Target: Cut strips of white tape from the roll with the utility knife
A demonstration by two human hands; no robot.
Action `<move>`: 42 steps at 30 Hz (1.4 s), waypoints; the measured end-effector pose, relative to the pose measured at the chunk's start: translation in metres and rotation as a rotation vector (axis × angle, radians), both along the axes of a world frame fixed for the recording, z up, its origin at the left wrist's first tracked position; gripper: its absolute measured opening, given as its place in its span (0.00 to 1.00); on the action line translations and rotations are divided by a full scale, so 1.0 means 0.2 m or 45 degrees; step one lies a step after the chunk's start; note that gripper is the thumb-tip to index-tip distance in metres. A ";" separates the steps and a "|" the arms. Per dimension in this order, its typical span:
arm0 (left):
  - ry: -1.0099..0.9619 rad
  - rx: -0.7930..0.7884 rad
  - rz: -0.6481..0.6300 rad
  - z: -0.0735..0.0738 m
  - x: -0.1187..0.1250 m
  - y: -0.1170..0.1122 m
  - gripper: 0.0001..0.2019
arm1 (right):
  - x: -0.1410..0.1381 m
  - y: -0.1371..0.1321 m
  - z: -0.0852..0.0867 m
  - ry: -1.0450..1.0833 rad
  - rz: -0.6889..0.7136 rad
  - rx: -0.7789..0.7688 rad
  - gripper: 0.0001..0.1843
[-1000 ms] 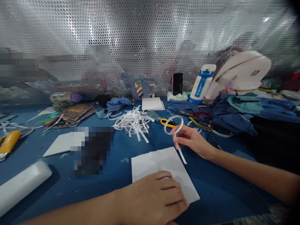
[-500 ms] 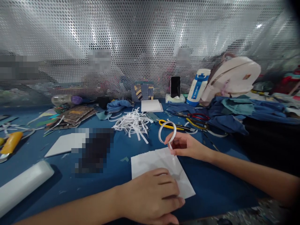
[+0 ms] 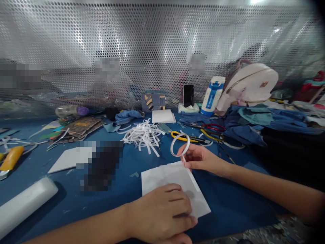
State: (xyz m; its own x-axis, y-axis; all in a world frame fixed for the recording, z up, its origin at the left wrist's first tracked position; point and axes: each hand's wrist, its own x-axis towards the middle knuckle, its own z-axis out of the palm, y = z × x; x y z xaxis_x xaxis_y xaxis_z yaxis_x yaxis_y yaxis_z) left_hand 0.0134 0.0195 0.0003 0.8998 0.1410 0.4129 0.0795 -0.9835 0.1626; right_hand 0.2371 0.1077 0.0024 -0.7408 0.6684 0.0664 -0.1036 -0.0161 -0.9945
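A white paper sheet or thin pad [image 3: 162, 178] lies on the blue table in front of me. My left hand [image 3: 165, 213] rests over its lower part, palm down, fingers loosely bent and a little apart; its fingertips are partly hidden. At the far right corner of the sheet, my right hand [image 3: 196, 157] pinches a narrow white strip [image 3: 188, 144] between thumb and fingers. That strip curls up into a loop above the fingers, and its lower end runs down toward the sheet's right edge. Beyond the sheet sits a tangled pile of white strips [image 3: 144, 135].
Behind my right hand lie a yellow cutter [image 3: 182, 136] and pliers [image 3: 213, 133]. Blue cloth [image 3: 243, 125], a bottle [image 3: 212, 96], a phone [image 3: 188, 96] and a backpack [image 3: 254, 84] stand farther back. A white bar [image 3: 27, 206] and white sheets [image 3: 68, 157] are at left.
Both hands hold nearly the same pose, the right still pinching the looped strip. The whole view has shifted very slightly.
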 end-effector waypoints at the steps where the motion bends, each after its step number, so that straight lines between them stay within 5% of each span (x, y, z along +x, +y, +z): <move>1: 0.004 0.001 -0.007 0.00 0.00 0.00 0.17 | 0.00 0.00 0.00 0.003 0.013 -0.008 0.19; 25: 0.033 0.028 0.073 -0.01 -0.01 -0.02 0.15 | 0.00 -0.11 -0.01 -0.115 0.066 -0.020 0.21; 42: -0.014 0.055 0.042 -0.01 0.00 -0.02 0.17 | 0.01 -0.19 -0.02 -0.200 0.150 0.268 0.17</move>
